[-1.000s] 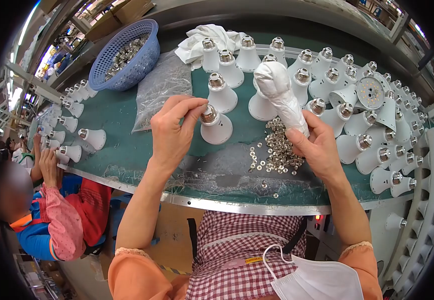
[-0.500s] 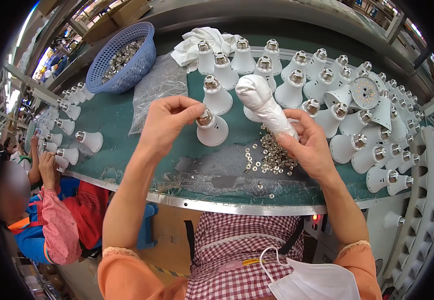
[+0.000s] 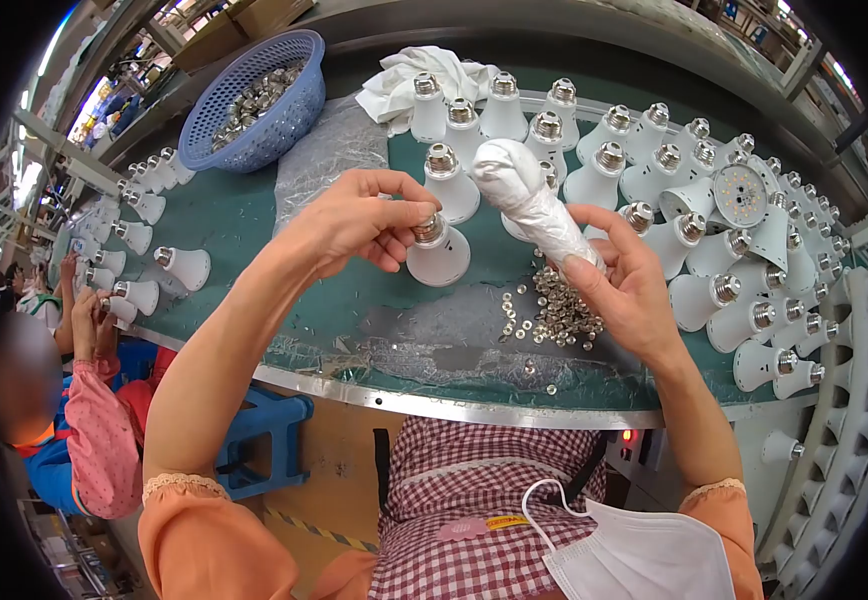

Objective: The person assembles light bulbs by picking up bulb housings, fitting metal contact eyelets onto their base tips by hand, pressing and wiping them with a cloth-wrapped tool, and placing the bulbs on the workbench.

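Note:
My left hand (image 3: 369,222) pinches at the metal cap of an upright white bulb (image 3: 440,257); whatever small piece may be between the fingertips is hidden. My right hand (image 3: 626,285) is wrapped round the lower end of a white-wrapped tool (image 3: 534,200), its rounded head raised and tilted to the left. Below the tool lies a pile of small metal contacts (image 3: 564,308), with a few scattered toward the table's front. Another upright bulb (image 3: 451,185) stands just behind the one at my left hand.
Many white bulbs (image 3: 699,295) stand or lie at the right. A blue basket (image 3: 299,112) of metal parts, a clear plastic bag (image 3: 329,150) and a white cloth (image 3: 422,72) are at the back. At the left, a co-worker's hands (image 3: 89,318) are near more bulbs (image 3: 184,267).
My left forearm has swung outward and lower, the left fingers staying at the bulb's cap. The tool's head has tilted further left. The co-worker has shifted left, showing more of a blue stool.

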Motion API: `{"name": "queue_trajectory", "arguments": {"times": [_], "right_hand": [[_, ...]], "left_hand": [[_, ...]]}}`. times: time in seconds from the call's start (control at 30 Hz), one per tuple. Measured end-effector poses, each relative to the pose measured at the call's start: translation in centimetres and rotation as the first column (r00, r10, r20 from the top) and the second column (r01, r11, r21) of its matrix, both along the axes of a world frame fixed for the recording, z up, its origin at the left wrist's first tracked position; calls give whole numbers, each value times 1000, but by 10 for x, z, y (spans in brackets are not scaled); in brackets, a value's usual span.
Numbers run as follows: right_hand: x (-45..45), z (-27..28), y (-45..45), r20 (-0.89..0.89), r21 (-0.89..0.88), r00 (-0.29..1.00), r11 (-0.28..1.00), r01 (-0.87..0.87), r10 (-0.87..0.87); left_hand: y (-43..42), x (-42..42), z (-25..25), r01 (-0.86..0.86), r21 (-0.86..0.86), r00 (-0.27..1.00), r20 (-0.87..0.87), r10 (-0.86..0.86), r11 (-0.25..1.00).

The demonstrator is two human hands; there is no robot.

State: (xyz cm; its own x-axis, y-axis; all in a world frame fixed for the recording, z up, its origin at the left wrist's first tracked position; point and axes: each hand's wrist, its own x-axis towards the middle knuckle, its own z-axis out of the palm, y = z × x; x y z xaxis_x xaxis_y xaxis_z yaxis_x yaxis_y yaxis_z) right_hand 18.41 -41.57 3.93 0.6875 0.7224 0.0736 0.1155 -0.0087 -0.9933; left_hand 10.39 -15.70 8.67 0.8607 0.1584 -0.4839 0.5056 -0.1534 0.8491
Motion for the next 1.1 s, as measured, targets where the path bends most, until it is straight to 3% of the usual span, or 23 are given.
{"name": "queue_trajectory", "arguments": {"times": [0.13,0.2,0.33,0.4,0.43,0.5,0.57,0.63,0.7,0.73,0.8,0.9,0.97,1.03,1.1], "right_hand": [[-2,11,9,173,11,984,999,30,-32],[-2,28,13,424,-190,903,982,15,68],[-11,45,32,502,-90,865,995,40,11],[-13,47,38,777,-17,629,998,62,-26],[-14,47,39,778,-19,628,998,60,-23],[-12,50,41,840,-337,494,929,153,223],[-12,59,39,846,-372,471,910,183,251],[-7,62,37,778,-193,624,973,127,73],[-9,64,34,716,-100,698,991,87,11],[-11,65,32,632,-71,775,995,76,-15],[-11,62,28,542,-34,839,997,70,-41],[-4,32,22,528,-22,845,994,109,-81],[5,10,14,442,208,869,968,142,-223],[8,4,2,374,321,865,922,218,-334],[15,-3,-11,289,419,855,860,291,-430]], "left_hand": [[1,-11,-10,-26,-112,997,74,35,993],[6,-20,-21,-27,-294,983,167,79,956],[6,-32,-35,-62,-426,957,233,175,903],[5,-33,-37,-82,-417,953,234,194,905],[5,-33,-39,-83,-419,952,236,197,904],[6,-31,-42,-111,-355,957,213,196,928],[1,-37,-41,-116,-324,954,226,196,939],[-2,-36,-39,-120,-296,944,261,201,948],[-5,-39,-41,-103,-76,937,327,122,992],[-9,-39,-42,-102,-74,938,324,120,992],[-19,-35,-45,-95,329,911,409,-51,940],[-27,-25,-53,-170,454,889,454,-63,875],[-27,-24,-49,-189,458,864,498,-75,869],[-23,-19,-44,-237,287,764,645,-4,928],[-22,-2,-24,-232,266,736,676,-10,936]]}}
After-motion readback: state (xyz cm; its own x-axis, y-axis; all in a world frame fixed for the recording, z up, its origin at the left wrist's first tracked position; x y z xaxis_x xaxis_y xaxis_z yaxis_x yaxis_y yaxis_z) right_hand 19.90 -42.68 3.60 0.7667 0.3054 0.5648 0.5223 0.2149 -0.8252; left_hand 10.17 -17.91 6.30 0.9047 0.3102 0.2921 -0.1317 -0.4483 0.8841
